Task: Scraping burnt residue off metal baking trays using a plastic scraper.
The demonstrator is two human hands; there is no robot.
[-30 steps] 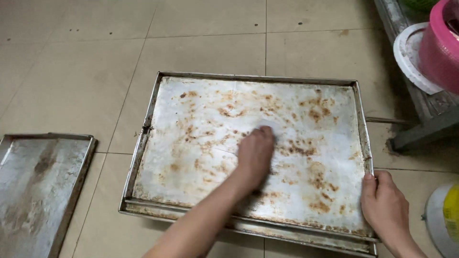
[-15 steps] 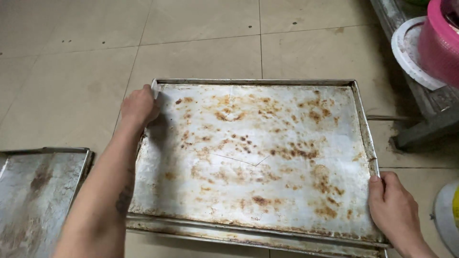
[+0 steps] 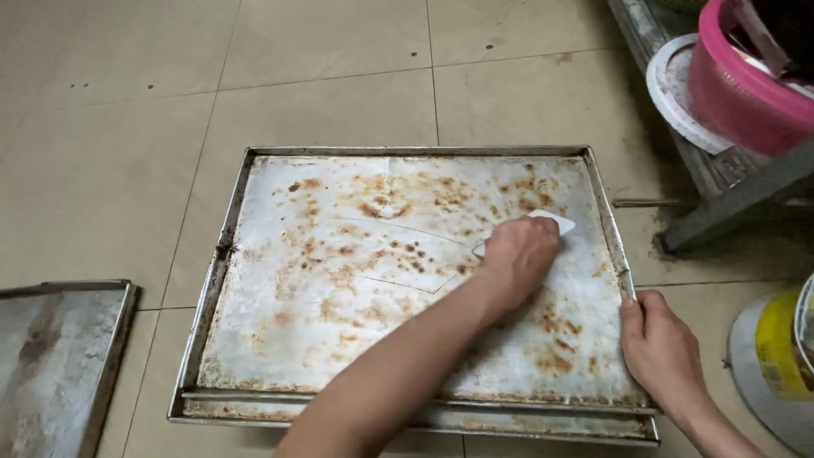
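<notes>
Down on the tiled floor (image 3: 110,153) lies a big metal tray (image 3: 407,280), flat, so its whole dirty face is up and easy to reach. It is wide and shallow, with a low rim all round. Brown burnt spots and pale streaks cover it, thickest at the top middle and the lower right. It seems to sit on top of another tray like it, since a second edge peeks out along the near side.

A second tray (image 3: 59,365) lies apart at the lower left, flat too, with a dark smear on it.

At the far right a grey shelf (image 3: 729,191) holds a pink basket (image 3: 738,93) and a white lid (image 3: 674,93), out of the way. A yellow tub (image 3: 776,348) stands near the right edge.

The left hand (image 3: 519,254) reaches across to the right part of the big tray. Its grip is closed round a small white scraper (image 3: 555,223), pressed flat and low so the edge can rub the metal. Only the scraper's tip shows past the fingers.

The right hand (image 3: 661,348) sits on the right rim of the big tray, near its lower corner. Its fingers curl over that rim, likely to hold the tray steady while the other hand pushes. How tight this grip is, I cannot tell.
</notes>
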